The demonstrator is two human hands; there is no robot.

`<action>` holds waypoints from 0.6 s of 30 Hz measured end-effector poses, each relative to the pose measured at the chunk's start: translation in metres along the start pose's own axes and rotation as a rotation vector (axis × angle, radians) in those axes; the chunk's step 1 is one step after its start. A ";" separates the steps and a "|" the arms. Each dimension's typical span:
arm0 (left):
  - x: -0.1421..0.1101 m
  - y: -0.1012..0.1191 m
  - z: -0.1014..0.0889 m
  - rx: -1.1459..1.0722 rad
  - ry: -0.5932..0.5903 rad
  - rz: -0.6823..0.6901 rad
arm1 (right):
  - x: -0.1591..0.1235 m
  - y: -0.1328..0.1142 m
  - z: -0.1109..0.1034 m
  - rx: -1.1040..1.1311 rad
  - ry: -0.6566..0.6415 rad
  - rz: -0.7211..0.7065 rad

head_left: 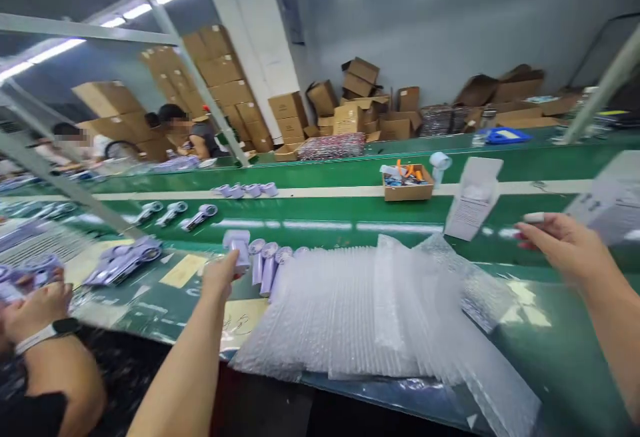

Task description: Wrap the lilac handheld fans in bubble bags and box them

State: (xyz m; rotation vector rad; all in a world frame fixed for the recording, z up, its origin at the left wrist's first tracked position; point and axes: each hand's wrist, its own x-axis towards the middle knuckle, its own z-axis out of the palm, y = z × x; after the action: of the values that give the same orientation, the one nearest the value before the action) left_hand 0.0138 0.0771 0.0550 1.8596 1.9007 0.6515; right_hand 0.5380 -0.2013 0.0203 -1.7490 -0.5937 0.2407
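Note:
My left hand (223,275) is closed around a lavender plastic piece (237,242) with a wide, pale top, held upright above the bench. Just to its right, several lavender tube-like parts with round ends (269,265) lie in a row. A large fanned stack of clear bubble-wrap bags (345,317) spreads across the bench between my hands. My right hand (575,250) hovers at the right, fingers stretched and apart, with a white cover on one fingertip and nothing visible in it. Left of that hand, a white printed box (473,200) stands with its flap up.
A co-worker's hands (37,303) handle lavender parts at the far left, near a pile of lavender parts (125,260). Across the green conveyor (320,213) are a small carton of orange-and-blue items (407,183) and a pale blue-white fan-shaped object (440,165). Another white box (613,203) is blurred at right.

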 end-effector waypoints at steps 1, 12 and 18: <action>-0.003 0.015 0.001 -0.083 -0.028 0.019 | -0.018 -0.002 -0.005 0.115 -0.097 0.121; -0.257 0.251 0.205 -0.659 -1.193 0.278 | -0.118 0.015 -0.006 0.905 -0.266 0.403; -0.310 0.250 0.279 -0.129 -0.957 0.666 | -0.118 0.061 -0.078 0.989 0.067 0.496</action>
State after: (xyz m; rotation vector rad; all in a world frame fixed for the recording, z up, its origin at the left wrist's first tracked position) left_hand 0.3899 -0.2167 -0.0365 2.1372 0.6274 -0.0049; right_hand 0.4900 -0.3370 -0.0342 -0.8945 0.0582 0.6858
